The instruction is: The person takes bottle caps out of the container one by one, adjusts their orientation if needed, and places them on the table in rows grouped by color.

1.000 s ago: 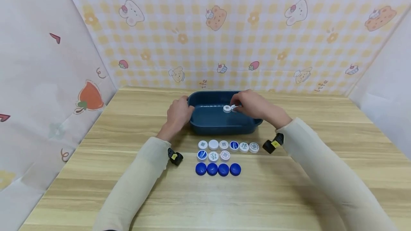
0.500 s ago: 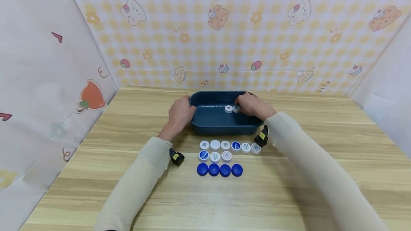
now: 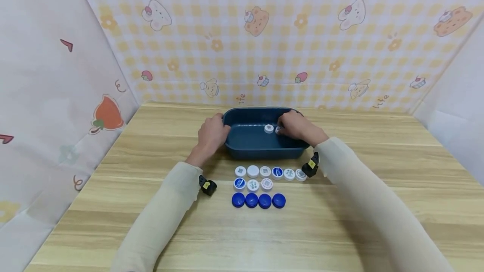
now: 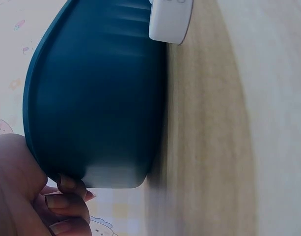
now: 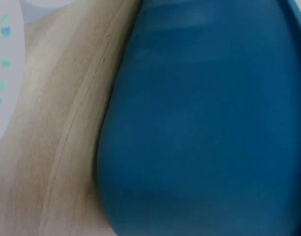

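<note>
My left hand (image 3: 212, 134) grips the left rim of a dark blue rectangular tub (image 3: 249, 153). In the left wrist view, its curled fingers (image 4: 69, 201) show below the tub's end. My right hand (image 3: 296, 126) reaches inside the tub at the right, its fingertips pinching a white bottle cap (image 3: 277, 130) that they partly cover. Just left of it, another white bottle cap (image 3: 269, 128) with a printed square lies on the tub floor. In the right wrist view the tub's outer wall (image 5: 199, 123) hides this hand.
In front of the tub, bottle caps lie in rows on the wooden table (image 3: 242, 234): several mostly white ones (image 3: 253, 171) at the back, three printed ones (image 3: 253, 185) in the middle, several plain blue ones (image 3: 251, 200) nearest. A patterned cloth (image 3: 280, 45) hangs behind.
The right hand has moved right and deeper into the tub, where a tilted cap in its fingers came to lie flat; its fingers now cover part of that cap. The left hand keeps its grip.
</note>
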`<act>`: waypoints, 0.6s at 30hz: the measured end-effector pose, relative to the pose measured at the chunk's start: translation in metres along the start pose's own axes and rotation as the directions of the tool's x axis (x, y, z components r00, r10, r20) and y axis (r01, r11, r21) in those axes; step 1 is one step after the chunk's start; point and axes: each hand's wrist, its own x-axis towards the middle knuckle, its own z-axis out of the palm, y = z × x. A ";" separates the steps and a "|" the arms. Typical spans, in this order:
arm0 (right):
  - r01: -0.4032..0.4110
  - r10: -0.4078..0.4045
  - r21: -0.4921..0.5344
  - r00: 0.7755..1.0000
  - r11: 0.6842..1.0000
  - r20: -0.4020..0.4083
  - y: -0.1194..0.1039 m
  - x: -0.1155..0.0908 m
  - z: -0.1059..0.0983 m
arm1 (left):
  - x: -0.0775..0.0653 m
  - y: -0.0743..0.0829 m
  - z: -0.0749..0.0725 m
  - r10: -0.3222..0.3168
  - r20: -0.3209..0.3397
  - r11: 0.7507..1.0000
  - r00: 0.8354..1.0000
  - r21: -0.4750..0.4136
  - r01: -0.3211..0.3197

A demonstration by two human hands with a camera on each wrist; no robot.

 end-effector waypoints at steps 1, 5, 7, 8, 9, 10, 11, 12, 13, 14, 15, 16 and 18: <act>0.010 -0.010 0.014 1.000 1.000 -0.022 -0.001 -0.002 -0.001 | 0.000 0.000 0.000 0.001 0.000 1.000 1.000 -0.001 -0.001; 0.039 -0.025 0.103 0.991 0.994 -0.132 -0.002 -0.018 -0.004 | -0.001 -0.001 0.001 0.009 -0.007 1.000 1.000 0.007 -0.009; 0.046 -0.016 0.153 0.981 0.987 -0.191 -0.003 -0.029 -0.007 | -0.001 -0.001 0.000 0.010 -0.011 1.000 1.000 0.020 -0.010; 0.050 -0.010 0.175 0.975 0.983 -0.220 -0.004 -0.036 -0.008 | -0.001 0.000 0.000 0.009 -0.013 1.000 1.000 0.022 -0.008; 0.055 -0.005 0.191 0.968 0.980 -0.250 -0.004 -0.042 -0.009 | -0.002 0.000 -0.001 0.006 -0.015 1.000 1.000 0.025 -0.006; 0.062 -0.004 0.202 0.961 0.977 -0.276 -0.004 -0.048 -0.009 | -0.002 0.001 -0.001 0.006 -0.013 1.000 1.000 0.024 -0.006; 0.074 -0.009 0.203 0.953 0.976 -0.302 -0.005 -0.054 -0.010 | -0.002 0.001 -0.001 0.008 -0.009 1.000 1.000 0.020 -0.008; 0.086 -0.016 0.201 0.945 0.976 -0.327 -0.006 -0.061 -0.011 | -0.002 0.002 -0.001 0.011 -0.006 1.000 1.000 0.016 -0.010; 0.102 -0.028 0.194 0.936 0.976 -0.350 -0.007 -0.067 -0.012 | -0.002 0.002 -0.001 0.013 -0.003 1.000 1.000 0.012 -0.013; 0.120 -0.044 0.184 0.928 0.975 -0.371 -0.009 -0.072 -0.013 | -0.002 0.002 -0.001 0.014 0.001 1.000 1.000 0.005 -0.014; 0.143 -0.066 0.171 0.918 0.975 -0.391 -0.010 -0.078 -0.013 | -0.002 0.002 -0.001 0.014 0.001 1.000 1.000 0.004 -0.014; 0.168 -0.090 0.161 0.909 0.972 -0.406 -0.012 -0.082 -0.013 | -0.002 0.002 -0.001 0.014 0.002 1.000 1.000 0.005 -0.014; 0.226 -0.145 0.145 0.893 0.963 -0.427 -0.017 -0.090 -0.012 | -0.002 0.001 0.000 0.006 0.000 1.000 1.000 0.008 -0.006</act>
